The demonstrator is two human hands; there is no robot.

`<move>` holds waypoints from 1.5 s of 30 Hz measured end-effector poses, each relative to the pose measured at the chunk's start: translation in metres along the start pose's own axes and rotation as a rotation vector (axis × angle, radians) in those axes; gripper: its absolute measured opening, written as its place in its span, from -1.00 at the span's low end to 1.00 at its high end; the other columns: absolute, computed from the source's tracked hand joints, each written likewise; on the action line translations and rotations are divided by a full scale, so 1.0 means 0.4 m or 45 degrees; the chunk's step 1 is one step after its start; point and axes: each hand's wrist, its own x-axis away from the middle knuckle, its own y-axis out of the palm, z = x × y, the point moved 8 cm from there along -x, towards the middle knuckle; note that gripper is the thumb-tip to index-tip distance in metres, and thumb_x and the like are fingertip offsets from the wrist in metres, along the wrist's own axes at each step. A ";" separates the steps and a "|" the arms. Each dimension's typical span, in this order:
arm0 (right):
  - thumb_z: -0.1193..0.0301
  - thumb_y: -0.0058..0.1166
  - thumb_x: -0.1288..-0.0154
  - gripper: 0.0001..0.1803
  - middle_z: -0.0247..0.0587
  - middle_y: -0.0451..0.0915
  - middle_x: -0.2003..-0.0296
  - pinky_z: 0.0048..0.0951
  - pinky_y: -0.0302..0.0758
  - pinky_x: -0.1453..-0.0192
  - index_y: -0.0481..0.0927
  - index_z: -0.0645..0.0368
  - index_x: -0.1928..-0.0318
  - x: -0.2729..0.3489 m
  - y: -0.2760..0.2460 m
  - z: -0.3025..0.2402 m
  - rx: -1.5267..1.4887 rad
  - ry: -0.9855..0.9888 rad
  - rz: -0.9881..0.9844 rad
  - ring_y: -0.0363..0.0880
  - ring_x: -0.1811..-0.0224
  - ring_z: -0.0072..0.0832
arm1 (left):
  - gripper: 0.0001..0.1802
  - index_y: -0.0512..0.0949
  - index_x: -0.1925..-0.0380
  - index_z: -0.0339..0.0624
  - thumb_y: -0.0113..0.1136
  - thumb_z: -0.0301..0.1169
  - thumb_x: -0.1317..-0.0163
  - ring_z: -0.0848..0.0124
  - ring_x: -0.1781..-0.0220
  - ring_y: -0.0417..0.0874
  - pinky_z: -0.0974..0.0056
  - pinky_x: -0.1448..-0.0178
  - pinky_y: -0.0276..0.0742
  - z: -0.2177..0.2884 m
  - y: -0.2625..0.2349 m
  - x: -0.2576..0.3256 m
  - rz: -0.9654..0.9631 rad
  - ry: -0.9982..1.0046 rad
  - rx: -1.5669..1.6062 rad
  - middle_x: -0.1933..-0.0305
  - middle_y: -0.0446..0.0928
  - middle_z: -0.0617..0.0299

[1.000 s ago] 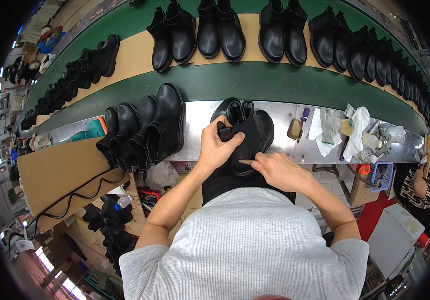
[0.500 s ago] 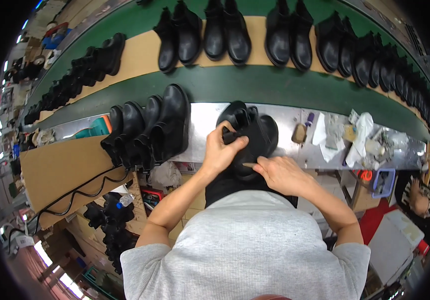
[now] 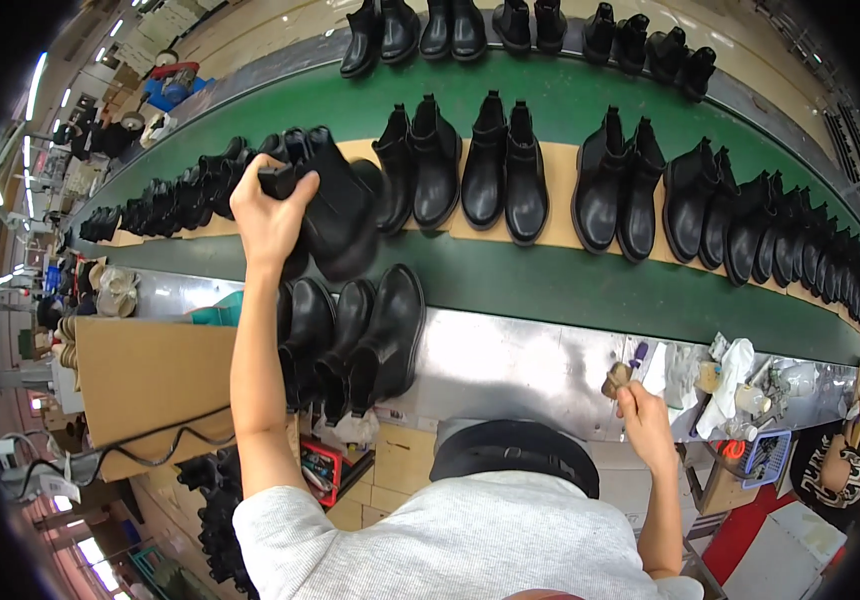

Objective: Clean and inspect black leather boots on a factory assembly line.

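Raised over the green belt at left, my left hand (image 3: 272,205) grips a pair of black ankle boots (image 3: 335,215) near their tops. The boots are tilted, with their toes downward and blurred. At the right of the metal bench, my right hand (image 3: 645,420) is closed, its fingertips on the lower edge of a small tan-brown block (image 3: 616,379). A tool with a purple handle (image 3: 638,353) lies beside the block. Several more black boots (image 3: 387,335) stand on the bench, right of my left forearm.
Rows of paired black boots (image 3: 505,165) stand on brown board along the green belt (image 3: 540,270). Crumpled white paper (image 3: 733,370) and clear plastic lie on the metal bench (image 3: 485,355). A cardboard sheet (image 3: 155,370) with a coiled black cable stands at left.
My left hand has carried the boots from in front of my body up and left over the belt. My right hand has left them and moved right to the tan-brown block. The view has shifted.
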 end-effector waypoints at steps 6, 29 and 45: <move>0.32 -0.09 -0.31 -0.73 0.16 0.53 0.49 -0.10 0.39 0.27 0.47 0.33 0.28 -0.010 0.009 0.072 0.126 0.181 0.127 0.51 0.35 0.09 | -0.64 0.54 0.50 -0.28 0.48 -0.31 0.23 0.22 0.39 0.59 0.21 0.24 0.48 -0.399 0.101 -0.112 0.231 0.151 -0.229 0.45 0.56 0.09; 0.55 0.13 0.00 -0.38 0.17 0.29 -0.01 -0.10 0.23 -0.21 0.28 0.35 -0.13 -0.064 0.049 0.268 0.471 0.030 0.679 0.25 -0.10 0.06 | -0.81 0.62 0.40 -0.22 0.13 -0.47 0.07 0.04 0.25 0.63 0.04 0.15 0.48 -0.326 0.578 -0.016 -0.259 -0.344 -0.390 0.38 0.60 -0.05; 0.03 0.07 -0.18 -0.22 0.12 0.11 -0.32 -0.27 0.04 -0.39 0.20 0.21 -0.30 -0.395 0.298 -0.044 -0.099 -0.392 -0.030 0.08 -0.36 -0.08 | -0.92 0.50 0.59 -0.16 0.14 -0.45 0.18 0.21 0.20 0.50 0.17 -0.13 0.35 0.287 0.362 0.716 -0.879 1.187 0.388 0.50 0.44 0.21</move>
